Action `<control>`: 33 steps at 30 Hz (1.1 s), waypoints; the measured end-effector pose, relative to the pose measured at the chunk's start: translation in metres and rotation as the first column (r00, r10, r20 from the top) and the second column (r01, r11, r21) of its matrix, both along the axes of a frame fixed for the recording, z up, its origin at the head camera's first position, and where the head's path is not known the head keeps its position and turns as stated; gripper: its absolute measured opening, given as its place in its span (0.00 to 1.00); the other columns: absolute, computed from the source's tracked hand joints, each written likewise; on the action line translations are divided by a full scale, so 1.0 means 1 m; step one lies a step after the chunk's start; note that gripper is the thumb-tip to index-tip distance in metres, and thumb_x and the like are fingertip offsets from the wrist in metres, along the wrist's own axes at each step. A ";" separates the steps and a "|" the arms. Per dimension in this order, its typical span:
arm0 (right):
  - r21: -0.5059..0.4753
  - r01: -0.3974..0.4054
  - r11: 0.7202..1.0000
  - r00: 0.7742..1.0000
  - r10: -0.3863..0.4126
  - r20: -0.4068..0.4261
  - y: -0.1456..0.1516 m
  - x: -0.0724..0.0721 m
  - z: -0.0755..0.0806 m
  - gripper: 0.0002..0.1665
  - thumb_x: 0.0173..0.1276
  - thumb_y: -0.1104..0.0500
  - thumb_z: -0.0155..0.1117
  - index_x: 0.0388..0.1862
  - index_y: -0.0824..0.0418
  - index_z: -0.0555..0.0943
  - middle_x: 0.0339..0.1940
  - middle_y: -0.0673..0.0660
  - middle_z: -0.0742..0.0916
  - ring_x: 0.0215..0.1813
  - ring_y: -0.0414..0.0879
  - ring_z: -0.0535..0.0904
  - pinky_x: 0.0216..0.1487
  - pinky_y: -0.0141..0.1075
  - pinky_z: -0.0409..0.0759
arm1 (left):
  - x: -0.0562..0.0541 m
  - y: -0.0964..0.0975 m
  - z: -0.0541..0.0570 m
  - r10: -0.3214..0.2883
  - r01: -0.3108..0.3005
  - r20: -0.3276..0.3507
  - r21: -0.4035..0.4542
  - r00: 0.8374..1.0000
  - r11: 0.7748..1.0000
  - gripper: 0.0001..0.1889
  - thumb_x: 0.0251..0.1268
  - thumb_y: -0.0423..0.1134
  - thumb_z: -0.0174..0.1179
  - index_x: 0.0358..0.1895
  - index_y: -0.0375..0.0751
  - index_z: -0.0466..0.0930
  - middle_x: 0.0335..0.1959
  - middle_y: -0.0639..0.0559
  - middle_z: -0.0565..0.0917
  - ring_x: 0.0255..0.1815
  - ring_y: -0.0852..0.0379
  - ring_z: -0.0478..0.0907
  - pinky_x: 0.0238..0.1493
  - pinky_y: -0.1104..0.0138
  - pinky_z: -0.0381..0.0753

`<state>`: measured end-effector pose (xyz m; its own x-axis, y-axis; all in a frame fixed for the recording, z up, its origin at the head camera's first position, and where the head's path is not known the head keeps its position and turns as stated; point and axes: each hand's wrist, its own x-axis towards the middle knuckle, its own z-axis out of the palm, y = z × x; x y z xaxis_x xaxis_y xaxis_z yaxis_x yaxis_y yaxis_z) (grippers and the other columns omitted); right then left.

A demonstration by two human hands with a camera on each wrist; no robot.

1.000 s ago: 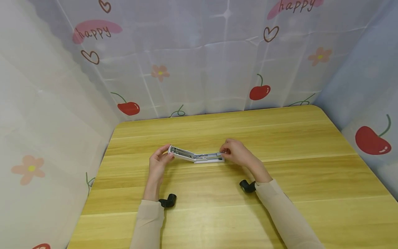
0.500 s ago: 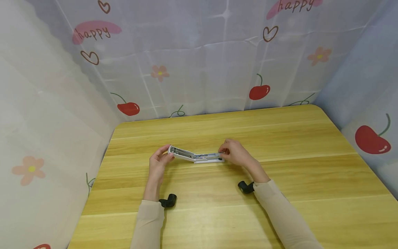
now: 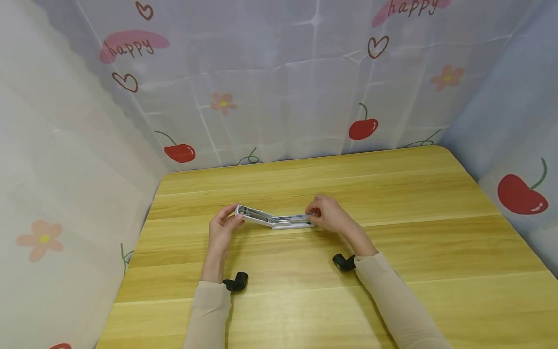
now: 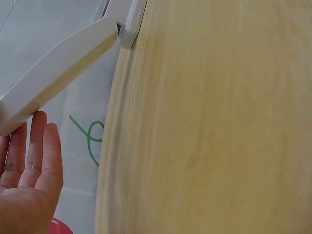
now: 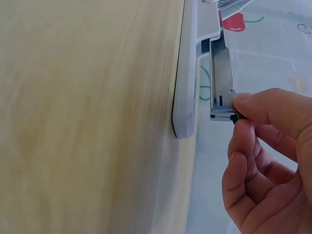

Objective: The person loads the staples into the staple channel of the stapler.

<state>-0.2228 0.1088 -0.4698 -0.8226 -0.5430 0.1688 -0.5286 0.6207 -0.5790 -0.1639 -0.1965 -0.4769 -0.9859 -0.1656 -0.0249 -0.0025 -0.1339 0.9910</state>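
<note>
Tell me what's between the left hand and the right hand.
The opened white stapler, seen in the head view: the left hand holds its raised cover, and the right hand pinches the metal rail's end.

In the left wrist view I record the left hand, fingers touching the end of an angled white stapler; wood-grained surface alongside, printed backdrop behind.

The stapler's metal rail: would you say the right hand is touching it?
Touching: the right wrist view shows the right hand pinching the metal rail at its dark tip.
</note>
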 end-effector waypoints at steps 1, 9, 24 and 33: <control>-0.004 0.001 1.000 1.000 -0.001 -0.004 0.000 0.000 -0.001 0.05 0.61 0.64 0.69 0.37 0.63 0.87 0.29 0.53 0.80 0.31 0.40 0.75 0.34 0.30 0.77 | 0.000 0.000 0.000 0.000 0.000 -0.002 -0.001 1.000 1.000 0.21 0.66 0.24 0.58 0.62 0.27 0.72 0.48 0.58 0.80 0.46 0.64 0.81 0.52 0.67 0.84; -0.040 0.005 0.999 1.000 -0.005 0.000 -0.002 0.001 -0.004 0.05 0.62 0.64 0.69 0.38 0.63 0.87 0.30 0.53 0.80 0.31 0.40 0.74 0.32 0.29 0.76 | 0.000 0.000 0.000 -0.001 0.001 -0.013 0.003 1.000 1.000 0.21 0.66 0.24 0.57 0.62 0.26 0.71 0.48 0.59 0.80 0.45 0.65 0.81 0.52 0.66 0.84; -0.069 0.004 0.998 1.000 -0.002 0.027 -0.004 0.001 -0.006 0.07 0.64 0.62 0.69 0.40 0.62 0.87 0.32 0.53 0.80 0.31 0.40 0.73 0.32 0.29 0.75 | 0.000 0.000 0.000 -0.001 0.001 -0.012 0.006 1.000 1.000 0.21 0.66 0.24 0.58 0.62 0.26 0.72 0.48 0.58 0.80 0.45 0.64 0.81 0.52 0.66 0.84; -0.078 -0.001 0.997 0.999 0.005 0.050 -0.002 0.002 -0.004 0.07 0.65 0.62 0.68 0.40 0.63 0.87 0.32 0.53 0.80 0.32 0.40 0.73 0.33 0.30 0.75 | 0.000 0.001 0.001 0.007 -0.007 -0.018 0.016 1.000 1.000 0.22 0.66 0.24 0.58 0.62 0.23 0.70 0.46 0.59 0.81 0.44 0.64 0.81 0.51 0.67 0.84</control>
<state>-0.2213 0.1069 -0.4738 -0.8296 -0.5320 0.1691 -0.4991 0.5710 -0.6518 -0.1636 -0.1958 -0.4759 -0.9850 -0.1720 -0.0101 0.0159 -0.1492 0.9887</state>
